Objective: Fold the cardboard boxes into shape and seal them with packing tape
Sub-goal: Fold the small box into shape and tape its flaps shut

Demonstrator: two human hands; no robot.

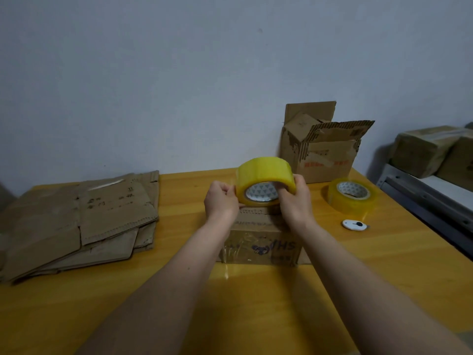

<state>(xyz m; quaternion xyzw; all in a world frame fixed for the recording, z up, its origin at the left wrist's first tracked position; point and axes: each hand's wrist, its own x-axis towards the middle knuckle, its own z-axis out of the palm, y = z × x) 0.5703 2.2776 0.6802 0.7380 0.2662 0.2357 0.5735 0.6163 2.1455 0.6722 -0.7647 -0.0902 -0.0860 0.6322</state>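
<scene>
At the left of the wooden table (pixel 256 316) lay a stack of flattened cardboard boxes (pixel 84 224), overlapping one another and reaching toward the wall. Near the table's middle stood a folded cardboard box (pixel 258 242) with dark printing on its near side and glossy clear tape across that face. Above its top, the left hand (pixel 221 203) had its fingers curled at the left rim of a roll of yellowish packing tape (pixel 265 181), the fingertips seeming to pinch at the roll's edge; whether they held a loose tape end could not be told. The right hand (pixel 297 201) gripped the same roll from the right, thumb through the patterned core and fingers curled over the outer face, so the roll was held up just over the box. Behind and to the right, against the wall, stood an open, worn cardboard box (pixel 322 149) with torn flaps raised. In front of it a second tape roll (pixel 352 194) lay flat on the table, and nearer the person lay a small white cutter (pixel 354 224). At the far right, off the table, more brown boxes (pixel 432 149) sat on a metal shelf (pixel 422 190).
</scene>
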